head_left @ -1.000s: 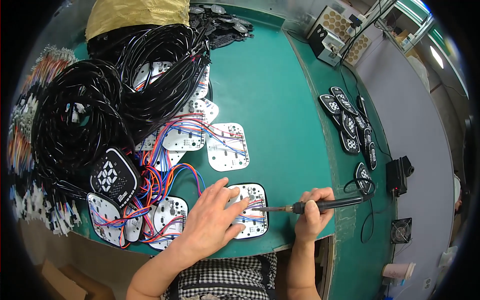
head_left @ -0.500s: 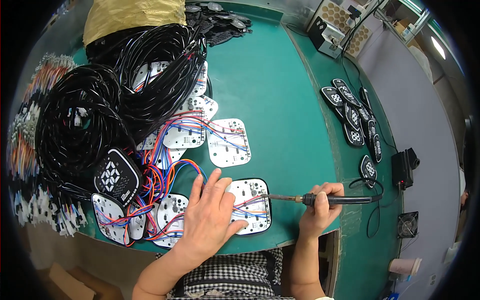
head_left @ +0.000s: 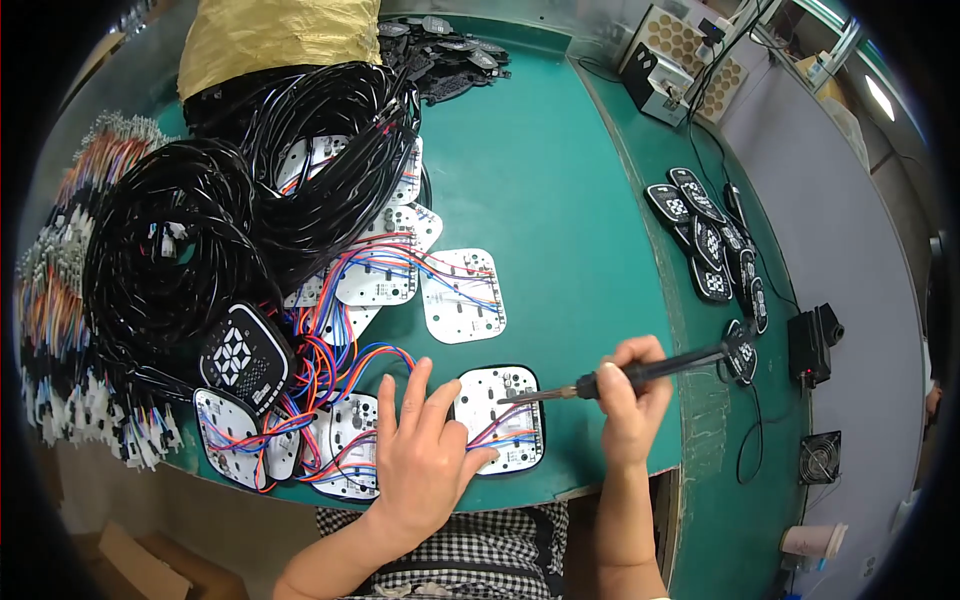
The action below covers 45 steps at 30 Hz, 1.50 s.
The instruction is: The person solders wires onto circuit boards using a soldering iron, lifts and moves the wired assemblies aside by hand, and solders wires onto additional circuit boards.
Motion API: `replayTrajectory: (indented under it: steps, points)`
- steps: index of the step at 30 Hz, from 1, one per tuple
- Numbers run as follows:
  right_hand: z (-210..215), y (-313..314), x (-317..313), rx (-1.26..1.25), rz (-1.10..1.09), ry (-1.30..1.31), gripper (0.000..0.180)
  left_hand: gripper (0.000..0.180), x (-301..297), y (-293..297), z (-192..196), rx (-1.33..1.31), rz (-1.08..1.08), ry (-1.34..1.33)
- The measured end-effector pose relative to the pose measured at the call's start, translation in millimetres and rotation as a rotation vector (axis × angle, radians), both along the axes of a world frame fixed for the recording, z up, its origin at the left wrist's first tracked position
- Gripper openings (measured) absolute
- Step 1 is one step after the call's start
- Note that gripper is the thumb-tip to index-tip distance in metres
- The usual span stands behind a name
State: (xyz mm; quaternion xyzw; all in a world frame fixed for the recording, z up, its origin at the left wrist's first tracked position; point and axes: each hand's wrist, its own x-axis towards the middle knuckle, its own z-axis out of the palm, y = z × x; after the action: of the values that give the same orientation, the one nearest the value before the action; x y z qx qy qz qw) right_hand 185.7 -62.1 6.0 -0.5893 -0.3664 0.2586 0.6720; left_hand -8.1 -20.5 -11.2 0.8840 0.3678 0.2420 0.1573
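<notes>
Since the soldering iron (head_left: 680, 365) swung inward, its tip points near the middle of the white circuit board (head_left: 482, 400), away from the board's 2 o'clock edge.
Head view: fingers of the right hand (head_left: 632, 415) grasp the iron's dark grip, its cord end now raised toward 2 o'clock; tip contact cannot be confirmed. The board lies on the green surface (head_left: 560, 250), at about 2 o'clock from the left hand (head_left: 425, 460), whose fingers are spread, clenching nothing visible; its thumb is at the board's 8 o'clock edge, beside the red, blue and orange wires (head_left: 512, 438). Judgement: work at the wired edge appears interrupted, not closed.
</notes>
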Motion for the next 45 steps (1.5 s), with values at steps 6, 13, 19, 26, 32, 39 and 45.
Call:
replayTrajectory:
  steps: [6,13,19,26,32,39,45]
  points:
    - [-2.2,19.1,-3.6,-0.112,0.217,-0.033,0.018,0.027,-9.4,-2.9,-0.5,0.004,-0.026,-0.009]
    - [-10.0,19.5,-7.1,-0.097,0.235,-0.013,0.019,0.036,-24.2,1.8,2.7,-0.09,-0.119,0.044]
    - [-14.4,18.9,-7.4,-0.061,0.242,-0.022,0.02,0.043,-28.9,2.5,-1.8,-0.065,-0.154,0.092]
    - [-16.5,19.2,-8.6,-0.083,0.278,-0.03,0.02,0.041,-29.3,1.3,-7.1,-0.062,-0.147,0.045]
    - [-16.8,17.9,-8.9,-0.093,0.276,-0.027,0.022,0.04,-29.4,0.9,-8.0,-0.066,-0.149,0.029]
    - [-15.8,18.4,-10.5,-0.089,0.273,-0.02,0.022,0.039,-29.5,0.3,-7.7,-0.06,-0.147,0.028]
    - [-14.9,18.7,-11.3,-0.096,0.264,-0.007,0.021,0.039,-29.5,0.8,-8.2,-0.059,-0.148,0.03]
